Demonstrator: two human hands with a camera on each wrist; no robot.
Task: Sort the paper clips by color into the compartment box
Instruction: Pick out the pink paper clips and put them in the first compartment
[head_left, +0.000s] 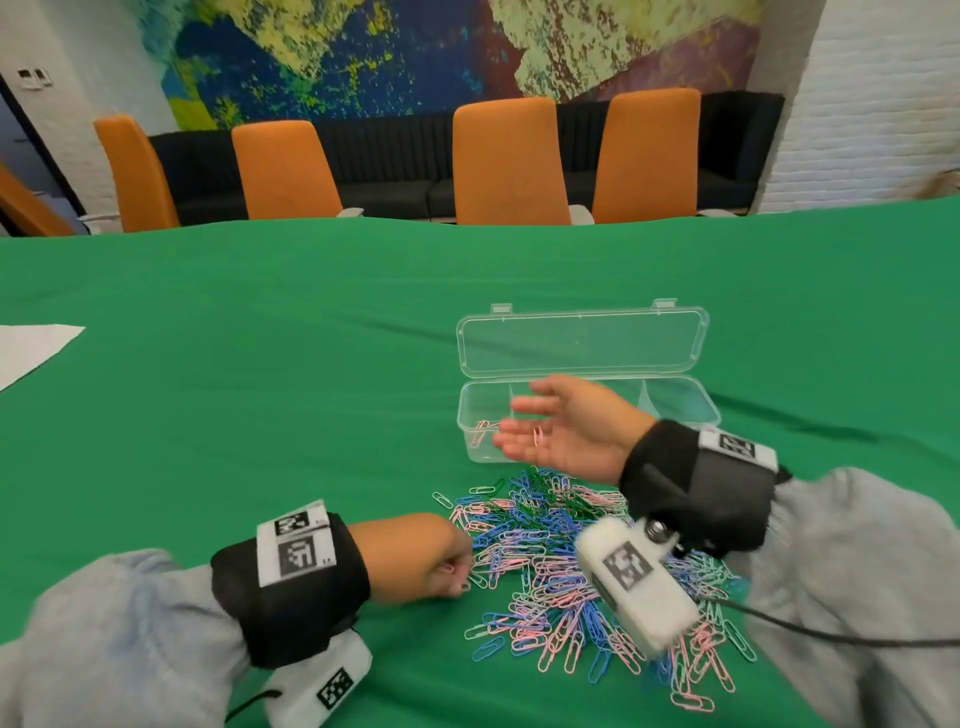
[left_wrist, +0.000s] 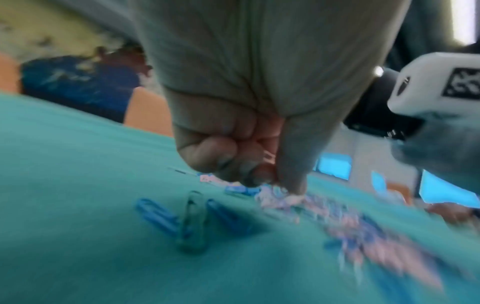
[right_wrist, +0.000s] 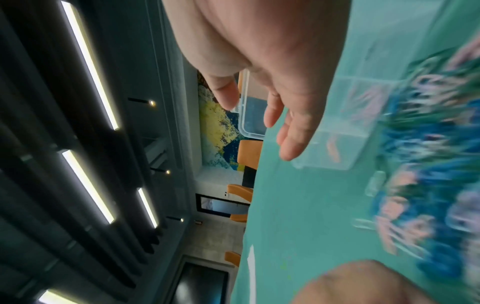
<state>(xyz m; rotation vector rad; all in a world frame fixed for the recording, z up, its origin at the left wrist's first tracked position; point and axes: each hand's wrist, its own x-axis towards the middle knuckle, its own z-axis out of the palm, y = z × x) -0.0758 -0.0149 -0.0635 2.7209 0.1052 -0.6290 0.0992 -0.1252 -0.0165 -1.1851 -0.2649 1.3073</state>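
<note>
**Asker:** Over the green tablecloth, what are the hands doing?

**Describer:** The right hand hovers palm-up, fingers spread and relaxed, just above the left end of the clear compartment box. One pink paper clip lies loose on its palm, unpinched. The left hand rests at the left edge of the pile of paper clips, fingers curled tight; they seem to pinch a pink clip, though blur makes that uncertain.

**Asker:** Where is the box, and how does it lie?

**Describer:** It sits just beyond the pile, lid hinged open away from the person. Its long axis runs left to right across the table, compartments side by side. A few pink clips already lie in the leftmost compartment. The clip on the palm points roughly away from the person, crosswise to the box.

**Asker:** What could go wrong?

**Describer:** My judgement: since the clip only rests on an open palm, a quick tilt could send it over the near wall onto the cloth, or across a divider into the wrong compartment. The piled clips look interlocked, so the left hand may drag up a blue or green one with the pink.
</note>
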